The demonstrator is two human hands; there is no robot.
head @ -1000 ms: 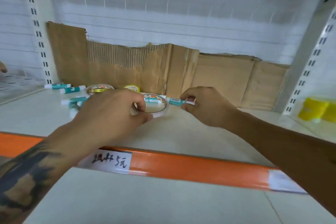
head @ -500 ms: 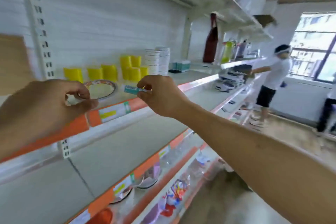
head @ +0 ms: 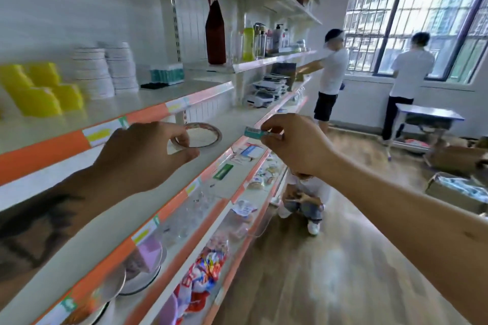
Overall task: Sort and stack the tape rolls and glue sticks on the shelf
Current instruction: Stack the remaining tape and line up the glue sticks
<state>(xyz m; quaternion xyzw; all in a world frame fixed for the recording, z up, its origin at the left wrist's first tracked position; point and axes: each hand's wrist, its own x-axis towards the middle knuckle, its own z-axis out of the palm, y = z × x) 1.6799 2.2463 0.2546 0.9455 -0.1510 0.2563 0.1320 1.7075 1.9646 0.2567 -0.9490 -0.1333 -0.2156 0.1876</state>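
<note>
Both hands are up in front of the shelves here, each with something in it. The left hand (head: 142, 155) has a tape roll (head: 198, 135) pinched by its near edge between thumb and fingers, so the ring sticks out flat over the white shelf (head: 158, 200) with the orange edge strip. The right hand (head: 295, 145) has a tight fingertip grip on a small teal glue stick (head: 254, 132), held sideways in the air just right of the roll, not touching it. Up on the next shelf there are yellow tubs (head: 39, 92) and stacks of white bowls (head: 104, 70). Two people in white shirts stand further down by the window (head: 417, 26).
</note>
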